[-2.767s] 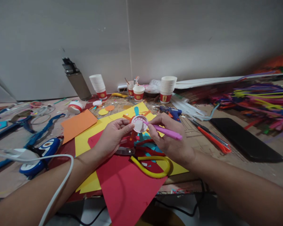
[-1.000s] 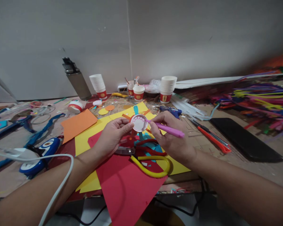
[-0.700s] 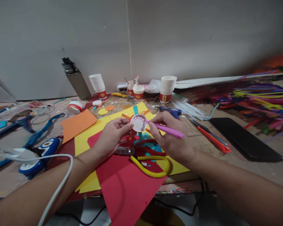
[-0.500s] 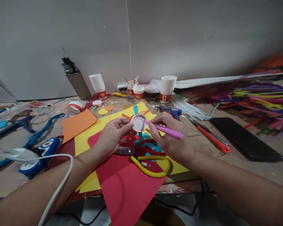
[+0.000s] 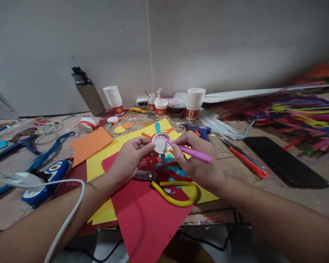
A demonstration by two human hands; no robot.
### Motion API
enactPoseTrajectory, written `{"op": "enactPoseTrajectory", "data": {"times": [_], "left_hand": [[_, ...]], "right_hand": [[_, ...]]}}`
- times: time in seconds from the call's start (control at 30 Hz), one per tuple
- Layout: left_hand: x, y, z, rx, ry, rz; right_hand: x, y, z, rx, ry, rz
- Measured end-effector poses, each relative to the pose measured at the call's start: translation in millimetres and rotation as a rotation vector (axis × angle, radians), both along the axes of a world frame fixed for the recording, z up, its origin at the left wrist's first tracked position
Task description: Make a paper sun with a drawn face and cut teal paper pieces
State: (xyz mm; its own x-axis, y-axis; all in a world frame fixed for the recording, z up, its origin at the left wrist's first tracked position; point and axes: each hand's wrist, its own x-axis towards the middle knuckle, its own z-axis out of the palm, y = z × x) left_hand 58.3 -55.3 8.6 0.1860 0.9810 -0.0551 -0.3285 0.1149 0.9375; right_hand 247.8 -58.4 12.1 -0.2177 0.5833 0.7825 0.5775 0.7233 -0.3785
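Note:
Between thumb and fingers, my left hand (image 5: pixel 134 155) pinches a small round paper-cup bottom (image 5: pixel 160 144). Orange and teal paper strips stick out around it, and pink scallop marks run along its white inner face. My right hand (image 5: pixel 199 155) grips a pink-purple marker (image 5: pixel 196 153), its tip at the disc's right side. Below both hands lie scissors with yellow handles (image 5: pixel 178 202), partly over red paper (image 5: pixel 145 219). Teal paper scraps (image 5: pixel 178 170) lie under the disc, partly hidden by the right hand.
Yellow sheets (image 5: pixel 98 197) and an orange sheet (image 5: pixel 91 146) lie beneath and left. Cup stacks (image 5: pixel 195 100) stand by the wall near a bottle (image 5: pixel 90 96). To the right are a blue glue gun (image 5: pixel 199 129), a red cutter (image 5: pixel 248 162), a black phone (image 5: pixel 285 160) and pipe cleaners (image 5: pixel 312 117).
The marker's rear end has shifted very slightly down and left with the right hand. Otherwise the left hand, the disc and the table look the same.

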Motion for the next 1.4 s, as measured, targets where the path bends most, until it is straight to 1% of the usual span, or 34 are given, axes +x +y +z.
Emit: {"op": "enactPoseTrajectory", "data": {"times": [1.4], "left_hand": [[-0.6,1.1,-1.1,0.021,-0.01,0.007]], "right_hand": [[-0.6,-2.4,1.9,-0.031,0.005,0.022]]}}
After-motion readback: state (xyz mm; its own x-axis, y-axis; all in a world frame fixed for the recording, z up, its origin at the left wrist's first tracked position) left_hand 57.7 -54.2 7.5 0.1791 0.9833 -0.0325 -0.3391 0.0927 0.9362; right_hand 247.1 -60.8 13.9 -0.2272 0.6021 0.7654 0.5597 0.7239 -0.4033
